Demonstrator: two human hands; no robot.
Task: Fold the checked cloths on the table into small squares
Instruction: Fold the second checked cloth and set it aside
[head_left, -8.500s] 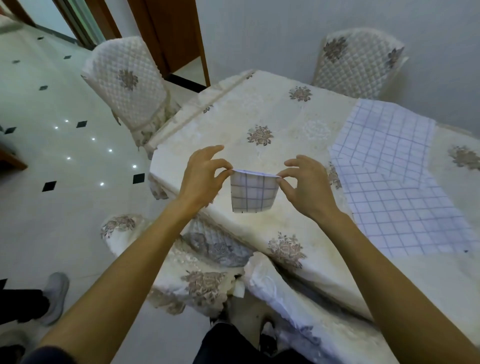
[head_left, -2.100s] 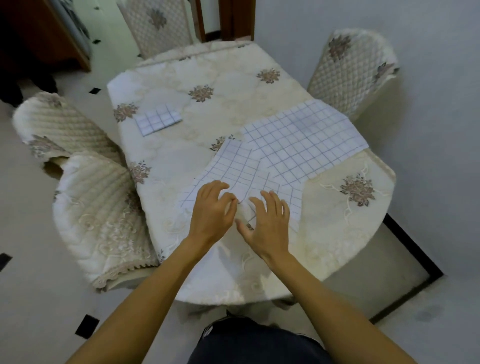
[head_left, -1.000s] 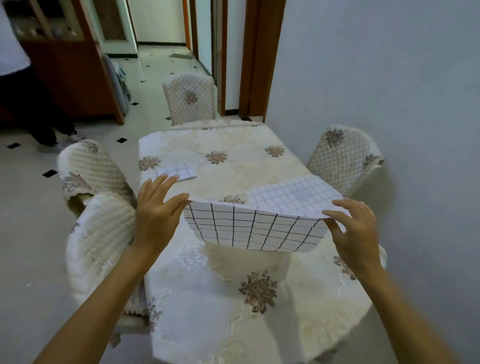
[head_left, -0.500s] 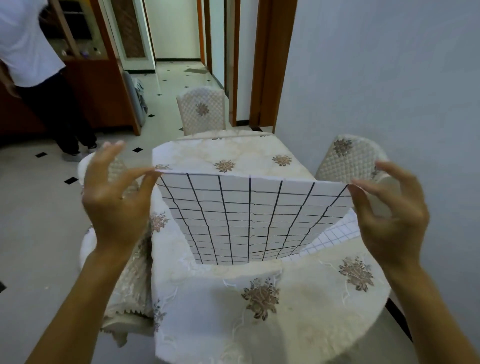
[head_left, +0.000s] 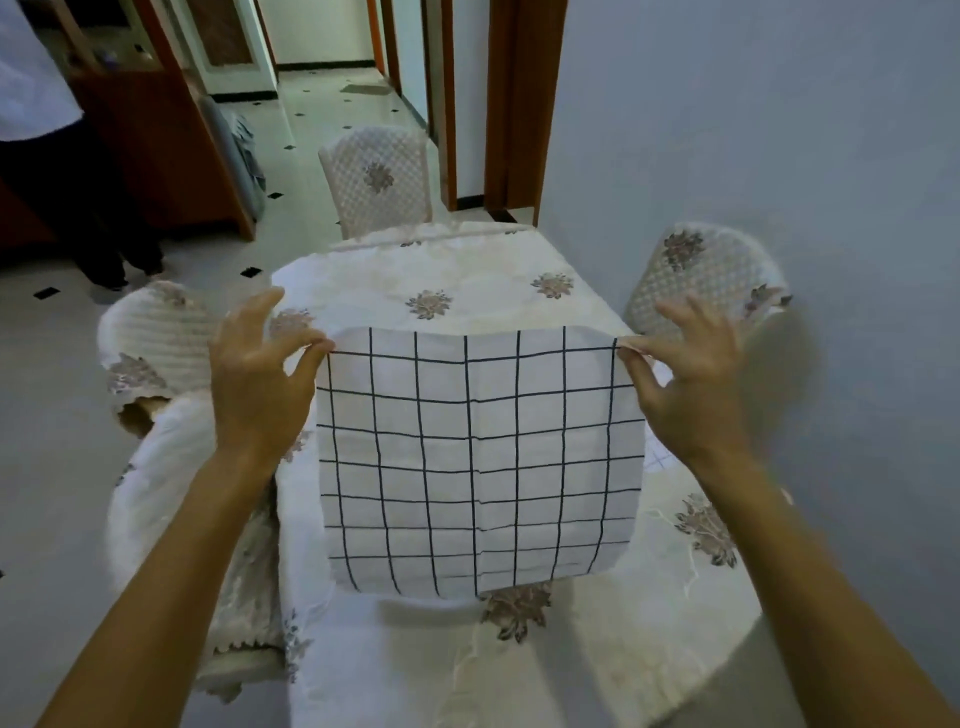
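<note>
Your left hand (head_left: 257, 384) pinches the upper left corner of the checked cloth (head_left: 475, 457) between thumb and forefinger, its other 3 fingers spread loose and apart from the fabric. Your right hand (head_left: 688, 384) does the same at the upper right corner, thumb and forefinger closed on the edge, remaining fingers fanned upward toward 12 o'clock. The cloth hangs from those 2 corners as a flat sheet facing you, lifted clear of the bench (head_left: 467, 283), its top edge running level from 9 o'clock to 3 o'clock between your hands. Dark grid lines cross the white fabric, and a vertical crease runs down its middle. Its lower edge curls slightly toward 6 o'clock and casts a shadow on the floral cover below. The bench stretches away toward 12 o'clock under a cream cover with brown flower motifs. A sliver of another checked cloth (head_left: 658, 460) shows at 3 o'clock, just below your right wrist, lying on the bench; most of it is hidden. Quilted chairs stand around: 1 at 12 o'clock (head_left: 376, 184), 1 at 2 o'clock (head_left: 711, 270), and 1 at 9 o'clock (head_left: 150, 343). A person's legs (head_left: 93, 223) stand at 10 o'clock on the tiled floor (head_left: 47, 467).
</note>
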